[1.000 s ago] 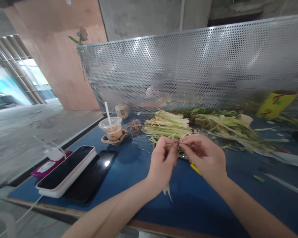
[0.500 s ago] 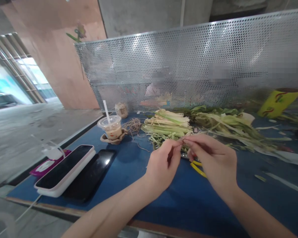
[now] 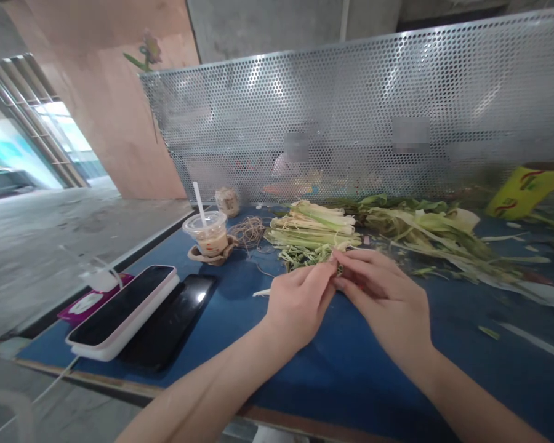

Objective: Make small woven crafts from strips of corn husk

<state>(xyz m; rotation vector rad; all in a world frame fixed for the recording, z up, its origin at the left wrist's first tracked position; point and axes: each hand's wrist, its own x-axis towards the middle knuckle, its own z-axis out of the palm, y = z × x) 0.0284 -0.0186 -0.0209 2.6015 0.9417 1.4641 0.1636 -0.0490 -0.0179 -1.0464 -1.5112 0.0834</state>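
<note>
My left hand and my right hand meet over the blue table, thumbs and fingertips pinched together. Whatever is between the fingertips is too small and too covered to name. A thin pale strip sticks out past the left side of my left hand; whether it is held or lies on the table I cannot tell. Just beyond the fingers is a heap of short green cut pieces. Behind that lies a stack of pale green stalks. A tangle of brown twine rests to their left.
A plastic cup with a straw stands in a cardboard holder at the left. Nearer are a phone in a white case and a black phone. Loose leaves and husks spread at the right, before a perforated metal screen.
My hands have closed in on each other and moved slightly left. The yellow handle under my right hand is now hidden. A pale strip now shows left of my left hand.
</note>
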